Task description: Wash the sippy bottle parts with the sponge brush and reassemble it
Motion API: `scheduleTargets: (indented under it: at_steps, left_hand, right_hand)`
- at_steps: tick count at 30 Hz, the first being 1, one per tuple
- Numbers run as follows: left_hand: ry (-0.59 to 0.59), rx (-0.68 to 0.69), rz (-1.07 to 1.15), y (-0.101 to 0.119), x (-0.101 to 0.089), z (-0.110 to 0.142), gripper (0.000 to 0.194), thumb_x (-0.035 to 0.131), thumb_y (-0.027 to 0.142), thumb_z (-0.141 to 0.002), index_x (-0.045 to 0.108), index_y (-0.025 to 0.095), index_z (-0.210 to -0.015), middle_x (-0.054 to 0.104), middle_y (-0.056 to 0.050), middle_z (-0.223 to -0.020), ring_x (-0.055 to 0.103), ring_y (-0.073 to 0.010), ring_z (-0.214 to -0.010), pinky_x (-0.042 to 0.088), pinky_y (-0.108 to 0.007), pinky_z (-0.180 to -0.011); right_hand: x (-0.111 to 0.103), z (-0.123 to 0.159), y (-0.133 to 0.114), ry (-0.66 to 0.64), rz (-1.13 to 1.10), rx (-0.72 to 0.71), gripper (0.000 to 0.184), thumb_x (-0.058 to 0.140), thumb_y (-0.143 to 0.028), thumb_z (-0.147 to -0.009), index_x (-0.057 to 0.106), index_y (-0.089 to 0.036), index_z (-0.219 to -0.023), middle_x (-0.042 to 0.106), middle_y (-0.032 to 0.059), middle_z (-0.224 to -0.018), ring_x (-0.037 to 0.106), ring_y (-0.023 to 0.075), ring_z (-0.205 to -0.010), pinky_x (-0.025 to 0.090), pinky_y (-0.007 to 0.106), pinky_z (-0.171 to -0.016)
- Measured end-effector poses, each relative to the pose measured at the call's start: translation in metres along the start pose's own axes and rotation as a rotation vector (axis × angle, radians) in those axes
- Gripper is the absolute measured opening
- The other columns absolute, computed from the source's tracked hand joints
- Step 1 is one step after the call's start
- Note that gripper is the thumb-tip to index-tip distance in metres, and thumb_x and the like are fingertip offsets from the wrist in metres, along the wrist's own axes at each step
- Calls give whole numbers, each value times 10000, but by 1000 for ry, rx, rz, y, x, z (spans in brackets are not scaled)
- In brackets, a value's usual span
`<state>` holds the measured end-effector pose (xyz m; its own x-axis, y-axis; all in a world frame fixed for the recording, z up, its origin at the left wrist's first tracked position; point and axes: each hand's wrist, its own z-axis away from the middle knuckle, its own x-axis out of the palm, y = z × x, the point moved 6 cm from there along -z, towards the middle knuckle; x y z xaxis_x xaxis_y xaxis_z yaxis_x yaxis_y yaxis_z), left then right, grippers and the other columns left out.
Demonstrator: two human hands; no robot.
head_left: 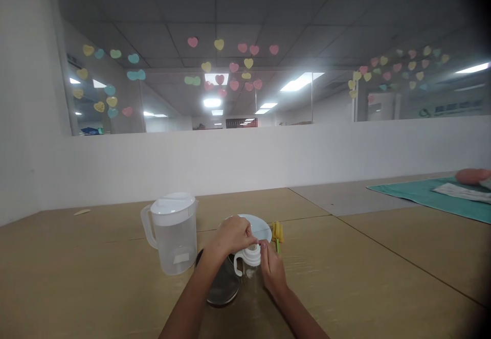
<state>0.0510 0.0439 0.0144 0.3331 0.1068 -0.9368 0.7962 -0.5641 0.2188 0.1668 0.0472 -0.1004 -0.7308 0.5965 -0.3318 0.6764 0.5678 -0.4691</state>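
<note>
A clear bottle (251,272) with a white lid (252,255) and a curved white handle stands upright in front of me. Over the top of the lid, my left hand (235,234) is closed in a pinch, and whatever lies between its fingertips is too small to make out. My right hand (273,268) is at the lid's right side, fingers pressed together and tips near the left hand's. I cannot tell what it grips. Behind the hands lies a pale round plate (258,225). A dark round tray (223,290) is partly hidden under my left forearm.
A translucent lidded pitcher (176,244) stands to the left. Just right of the plate is a yellow sponge-headed brush (277,231) with a green handle. A green cloth (414,193) lies at the far right. Behind the table rises a white wall (230,160) under a window.
</note>
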Motion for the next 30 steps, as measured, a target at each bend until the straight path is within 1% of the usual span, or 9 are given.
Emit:
scheduleTargets:
  at_steps: [4, 7, 9, 14, 18, 23, 26, 28, 30]
  left_hand:
    - [38, -43, -138, 3, -2, -2, 322, 486, 410, -794, 677, 163, -714, 685, -96, -738, 615, -201, -694, 381, -269, -599]
    - [121, -88, -213, 0, -9, -3, 385, 375, 348, -853, 673, 145, -717, 681, -128, -754, 624, -218, -720, 376, -289, -621]
    - [172, -121, -210, -5, -15, -2, 407, 343, 346, -871, 662, 145, -718, 675, -125, -751, 622, -216, -724, 370, -291, -626]
    - [243, -123, -121, -15, -25, 1, 382, 381, 418, -872, 608, 161, -702, 654, -75, -751, 602, -194, -730, 360, -274, -626]
    - [327, -55, 4, -14, -32, 3, 296, 408, 384, -879, 593, 174, -782, 651, -45, -844, 585, -167, -771, 377, -259, -657]
    - [435, 38, 197, -10, -41, 5, 243, 395, 328, -890, 589, 188, -846, 642, -25, -865, 575, -149, -797, 413, -254, -712]
    - [513, 67, 306, -9, -49, 8, 232, 408, 327, -885, 590, 186, -856, 632, -21, -867, 579, -140, -772, 433, -246, -689]
    - [559, 79, 367, -8, -54, 11, 226, 419, 329, -882, 593, 186, -863, 625, -20, -858, 581, -131, -735, 446, -240, -663]
    - [597, 91, 425, -8, -57, 13, 219, 429, 330, -880, 594, 186, -868, 616, -18, -850, 578, -116, -687, 455, -228, -626]
  right_hand:
    - [-1, -1, -1, -10, -40, 14, 412, 218, -375, -937, 583, -221, -821, 594, 39, -662, 560, 173, -565, 421, 281, -545]
    - [0, -1, -1, -20, -56, 27, 413, 216, -382, -936, 578, -216, -824, 593, 35, -666, 570, 174, -586, 428, 280, -552]
    - [-1, -1, -2, -22, -54, 27, 407, 222, -378, -935, 576, -212, -822, 597, 36, -673, 578, 174, -603, 432, 278, -564]
    - [-1, -1, -3, -34, -19, -5, 395, 226, -355, -935, 565, -206, -798, 599, 36, -672, 584, 168, -615, 429, 274, -577]
    - [-3, -2, -7, -29, 27, -50, 371, 225, -314, -935, 549, -202, -795, 602, 35, -691, 583, 165, -640, 432, 280, -587]
    - [-8, -2, -13, 23, 60, -81, 302, 289, -302, -919, 539, -192, -791, 578, 32, -700, 569, 161, -658, 455, 294, -614]
    - [-15, -1, -18, 77, 26, -145, 225, 368, -284, -885, 549, -167, -949, 623, 80, -845, 601, 181, -768, 491, 320, -663]
    - [-20, -1, -25, 106, 2, -253, 255, 413, -263, -855, 540, -156, -1048, 623, 127, -1013, 600, 215, -925, 503, 370, -755]
    - [-21, -1, -33, 85, 12, -363, 291, 439, -238, -834, 549, -165, -1094, 592, 139, -1145, 559, 240, -1059, 478, 425, -852]
